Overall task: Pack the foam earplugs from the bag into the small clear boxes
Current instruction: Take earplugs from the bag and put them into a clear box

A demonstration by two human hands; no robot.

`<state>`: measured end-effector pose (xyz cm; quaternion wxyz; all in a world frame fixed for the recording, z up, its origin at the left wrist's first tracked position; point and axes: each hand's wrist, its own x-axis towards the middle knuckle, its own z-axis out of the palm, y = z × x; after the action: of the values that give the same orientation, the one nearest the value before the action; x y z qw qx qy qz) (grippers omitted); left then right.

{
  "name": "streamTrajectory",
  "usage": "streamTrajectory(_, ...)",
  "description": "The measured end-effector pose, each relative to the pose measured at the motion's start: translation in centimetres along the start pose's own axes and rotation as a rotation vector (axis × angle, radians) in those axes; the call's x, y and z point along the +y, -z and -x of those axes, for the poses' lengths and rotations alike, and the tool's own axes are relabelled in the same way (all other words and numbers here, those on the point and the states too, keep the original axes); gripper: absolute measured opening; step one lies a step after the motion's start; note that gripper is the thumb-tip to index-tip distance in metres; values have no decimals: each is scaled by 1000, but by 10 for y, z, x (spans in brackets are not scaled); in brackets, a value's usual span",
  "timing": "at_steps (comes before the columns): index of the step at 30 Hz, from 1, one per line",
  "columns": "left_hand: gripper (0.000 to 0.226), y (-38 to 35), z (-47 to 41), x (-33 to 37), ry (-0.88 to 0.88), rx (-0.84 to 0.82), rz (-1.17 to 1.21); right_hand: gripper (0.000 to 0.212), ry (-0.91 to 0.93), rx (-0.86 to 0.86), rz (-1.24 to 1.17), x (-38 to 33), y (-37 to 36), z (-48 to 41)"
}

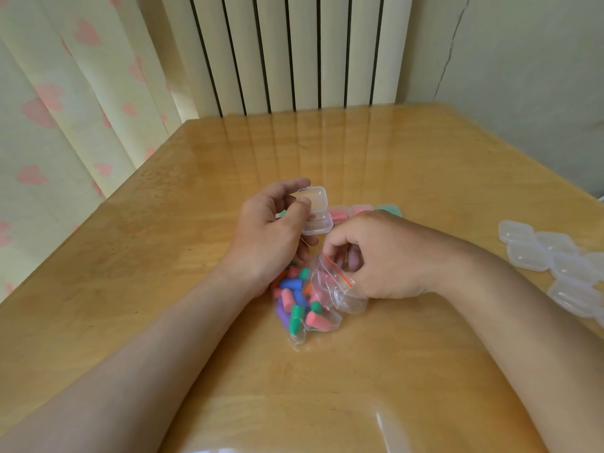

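The left hand (pixel 271 230) is holding a small clear box (pixel 315 207) just above the table (pixel 392 152), the thumb and fingertips pinching it at its near side. The box's lid is standing open, tilted up and away from the person. The right hand (pixel 382 256) is resting just right of the box. Its fingers are curled at the open mouth of the bag (pixel 346 299) and pinching its red-striped edge. I cannot tell whether an earplug is caught between the fingertips. The bag is lying on the table between the two wrists, touching both hands. The coloured earplugs (pixel 294 305) are bunching at its near end, below the left palm. Filled boxes (pixel 359 209) are sitting just behind the right hand. Empty boxes (pixel 555 259) are lying clustered well off to the right.
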<state>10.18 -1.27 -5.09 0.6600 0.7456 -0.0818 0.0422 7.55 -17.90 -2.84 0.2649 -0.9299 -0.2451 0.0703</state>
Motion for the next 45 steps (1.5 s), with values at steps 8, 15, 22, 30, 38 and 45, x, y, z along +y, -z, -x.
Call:
streamTrajectory(8,24,-1,2,2,-21,5,-25,6,-20,12,48,-1,-1,1)
streamTrajectory(15,26,0,1,1,-49,26,-24,4,-75,96,-40,-3,8,2)
streamTrajectory(22,28,1,1,1,-66,33,-18,10,-53,387,-133,3,14,1)
streamTrajectory(30,15,-2,2,2,2,-16,72,10,12,474,-163,4,7,-1)
streamTrajectory(38,16,0,-1,1,73,-74,260,7,16,505,-113,4,5,-3)
streamTrajectory(45,22,2,1,3,81,-113,294,12,22,506,-115,4,6,-3)
